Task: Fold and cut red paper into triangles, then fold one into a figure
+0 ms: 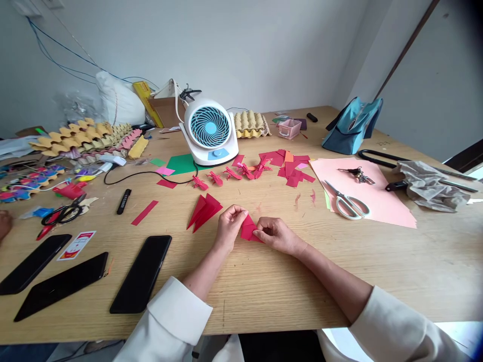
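Between my two hands is a small folded piece of red paper [248, 229], low over the table. My left hand [230, 227] pinches its upper left edge between thumb and fingers. On the other side, my right hand [278, 234] is closed with its thumb and finger on the lower right corner. Just left of my left hand lie several red paper triangles [205, 210], fanned over one another. Beyond my hands, a row of small folded red paper figures [233, 173] stands in front of the fan. Loose red paper pieces [290, 171] are scattered behind my right hand.
A white fan [210, 129] stands at the back. Scissors [349, 201] and keys [356, 173] rest on pink paper sheets [392, 213] at right. Several black phones [141, 274] lie front left, near a marker [124, 201]. Another person's hand [4, 223] shows at the left edge.
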The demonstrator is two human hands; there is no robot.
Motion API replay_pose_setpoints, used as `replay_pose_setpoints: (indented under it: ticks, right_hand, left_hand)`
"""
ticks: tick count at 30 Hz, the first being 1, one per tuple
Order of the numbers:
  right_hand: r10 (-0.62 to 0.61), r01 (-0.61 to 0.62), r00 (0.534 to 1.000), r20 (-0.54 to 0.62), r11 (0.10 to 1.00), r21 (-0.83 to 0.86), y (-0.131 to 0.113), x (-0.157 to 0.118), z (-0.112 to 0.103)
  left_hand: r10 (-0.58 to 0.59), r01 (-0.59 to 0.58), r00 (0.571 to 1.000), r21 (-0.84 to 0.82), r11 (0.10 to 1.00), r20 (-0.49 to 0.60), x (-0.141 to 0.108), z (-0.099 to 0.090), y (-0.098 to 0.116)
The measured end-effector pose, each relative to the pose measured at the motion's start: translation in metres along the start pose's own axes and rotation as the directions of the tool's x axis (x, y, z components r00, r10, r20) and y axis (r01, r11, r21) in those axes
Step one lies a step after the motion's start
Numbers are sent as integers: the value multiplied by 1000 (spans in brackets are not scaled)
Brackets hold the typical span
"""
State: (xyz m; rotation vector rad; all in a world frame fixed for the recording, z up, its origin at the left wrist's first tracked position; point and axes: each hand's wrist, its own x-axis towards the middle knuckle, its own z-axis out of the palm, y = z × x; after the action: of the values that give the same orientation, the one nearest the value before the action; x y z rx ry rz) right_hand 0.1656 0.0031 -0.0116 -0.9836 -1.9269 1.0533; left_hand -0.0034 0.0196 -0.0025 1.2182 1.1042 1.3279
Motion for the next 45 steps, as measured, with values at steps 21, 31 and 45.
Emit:
replay_pose_setpoints:
  ticks: [21,31,45]
  right_hand:
    - [96,-60,979,-180,979,197,3,5,-4]
    - [-6,26,960,-281,997,67,-7,3,-5]
    - [119,-28,954,-276,949,314,-1,4,-5]
  left_hand:
    - [-3,-10,992,104,994,126,-6,0,3]
    - [57,-68,986,67,995,154,-6,-2,2]
    - [92,-142,974,238,961,208,-8,0,4]
